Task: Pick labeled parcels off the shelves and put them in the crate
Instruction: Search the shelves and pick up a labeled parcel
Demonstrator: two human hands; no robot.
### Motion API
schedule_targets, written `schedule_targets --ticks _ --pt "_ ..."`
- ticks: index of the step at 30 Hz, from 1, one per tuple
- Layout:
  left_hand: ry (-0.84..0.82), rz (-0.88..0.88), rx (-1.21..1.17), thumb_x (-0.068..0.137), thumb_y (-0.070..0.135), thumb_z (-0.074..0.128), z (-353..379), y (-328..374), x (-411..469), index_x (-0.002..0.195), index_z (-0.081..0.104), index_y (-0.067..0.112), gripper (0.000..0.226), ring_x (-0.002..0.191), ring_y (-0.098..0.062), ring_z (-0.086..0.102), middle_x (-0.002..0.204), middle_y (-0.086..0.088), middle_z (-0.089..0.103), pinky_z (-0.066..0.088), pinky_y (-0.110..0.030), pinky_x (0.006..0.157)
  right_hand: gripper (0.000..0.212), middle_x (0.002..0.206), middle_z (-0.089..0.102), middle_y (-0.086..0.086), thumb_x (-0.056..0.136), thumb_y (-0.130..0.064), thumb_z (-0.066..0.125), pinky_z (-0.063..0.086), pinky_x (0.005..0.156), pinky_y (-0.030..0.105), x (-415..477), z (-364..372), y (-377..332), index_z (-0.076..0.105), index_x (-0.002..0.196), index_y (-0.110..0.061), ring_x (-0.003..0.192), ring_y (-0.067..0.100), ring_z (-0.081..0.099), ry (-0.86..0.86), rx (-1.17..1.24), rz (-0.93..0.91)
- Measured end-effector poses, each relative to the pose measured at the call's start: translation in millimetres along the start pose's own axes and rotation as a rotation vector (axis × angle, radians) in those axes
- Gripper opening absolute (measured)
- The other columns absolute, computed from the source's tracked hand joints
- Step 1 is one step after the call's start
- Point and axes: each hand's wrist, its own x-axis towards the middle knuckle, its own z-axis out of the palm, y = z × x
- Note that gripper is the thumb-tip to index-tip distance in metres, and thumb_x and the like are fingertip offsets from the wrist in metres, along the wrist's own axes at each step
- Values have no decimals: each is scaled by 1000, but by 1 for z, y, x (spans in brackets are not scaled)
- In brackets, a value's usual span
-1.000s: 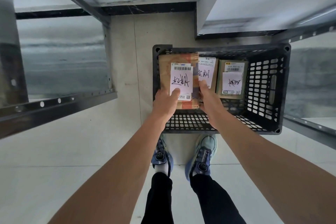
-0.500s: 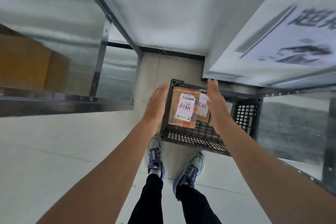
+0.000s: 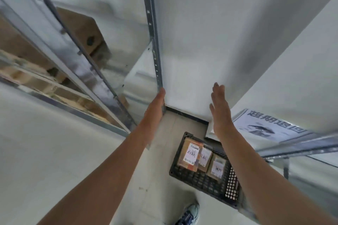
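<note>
The black plastic crate (image 3: 232, 182) stands on the floor at the lower right. Three labeled cardboard parcels lie side by side in it: the left parcel (image 3: 190, 153), the middle parcel (image 3: 205, 157) and the right parcel (image 3: 217, 167). My left hand (image 3: 155, 104) is raised well above the crate, flat, fingers together, holding nothing. My right hand (image 3: 220, 104) is raised beside it, fingers straight and slightly apart, also holding nothing. Both hands are in front of a white wall.
A metal shelf upright (image 3: 153, 34) rises just above my left hand. Metal shelves on the left carry brown cardboard boxes (image 3: 80, 29). A shelf at the right bears a printed sign (image 3: 265, 126). One shoe (image 3: 190, 213) shows on the floor by the crate.
Both hands let go of the left parcel, which now lies in the crate, and rose upward away from it. The view swung up from the crate toward the wall and shelves.
</note>
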Motion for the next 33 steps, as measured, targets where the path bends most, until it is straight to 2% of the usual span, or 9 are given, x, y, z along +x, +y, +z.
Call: schedule_targets --ticks 1,4,7,12,19,23,26,30,33 --pt "-6 27 -13 105 59 31 -10 12 -13 158 34 26 63 149 -12 33 162 9 36 21 -45 125 107 168 24 -16 75 -95 38 14 128 39 -11 10 -13 24 162 -35 154 5 24 -12 2 -17" --pt "-28 105 39 104 60 27 -44 38 -56 160 32 26 66 151 -16 31 164 3 34 20 -49 125 85 167 26 -14 91 -79 34 15 128 42 -47 44 -43 27 162 -32 154 8 25 -14 -4 -111" --pt "-80 140 51 103 65 24 -89 51 -104 161 28 27 69 152 -18 28 166 3 30 17 -53 125 82 167 27 -16 89 -73 34 15 129 42 -90 83 -60 29 161 -32 153 5 26 -23 -1 -192" --pt "-107 202 103 100 70 25 -170 56 -173 159 32 28 73 150 -17 32 166 4 31 25 -53 121 65 166 29 -18 104 -63 28 18 128 40 -165 156 -71 30 161 -32 152 3 28 -56 13 -249" --pt "-75 256 86 87 85 31 -292 59 -237 159 33 25 93 149 -19 35 164 2 35 29 -52 118 71 168 26 -12 99 -66 25 17 128 42 -266 269 -71 27 161 -32 153 10 26 -161 -9 -311" --pt "-26 238 60 100 69 24 -344 68 -250 158 33 25 74 149 -21 35 165 2 34 25 -54 119 79 169 25 -10 92 -73 23 14 128 49 -299 321 -63 26 161 -34 155 13 24 -215 -50 -332" --pt "1 239 67 100 67 22 -375 77 -255 158 32 27 71 151 -24 31 166 4 31 22 -57 123 92 169 24 -10 82 -86 23 11 128 53 -305 355 -61 27 160 -38 156 16 22 -232 -105 -331" --pt "52 256 59 102 64 19 -410 88 -244 159 30 25 70 153 -23 29 168 3 27 23 -56 121 79 168 27 -6 90 -76 21 15 125 52 -293 394 -64 32 158 -37 155 20 24 -241 -84 -318" --pt "67 247 83 103 63 18 -433 102 -224 159 30 23 71 152 -25 29 168 0 27 22 -58 122 90 168 28 -5 84 -84 24 15 127 54 -272 420 -66 31 159 -35 155 20 25 -250 -72 -331"
